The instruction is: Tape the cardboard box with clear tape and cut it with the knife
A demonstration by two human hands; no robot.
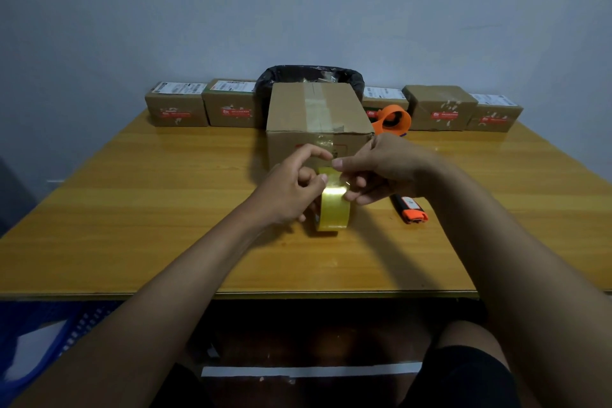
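A brown cardboard box [318,109] stands at the middle of the wooden table [132,195], with a strip of clear tape along its top and down its near face. In front of it a roll of clear yellowish tape [332,209] stands on edge. My left hand [291,185] grips the roll from the left, index finger raised. My right hand [377,169] pinches at the top of the roll from the right. The black and orange knife [410,209] lies on the table just right of my right hand.
An orange tape dispenser [394,119] sits right of the box. Several small labelled parcels [177,108] line the table's far edge against the wall. A bin with a black bag [311,74] stands behind the box. My knees are under the table's near edge.
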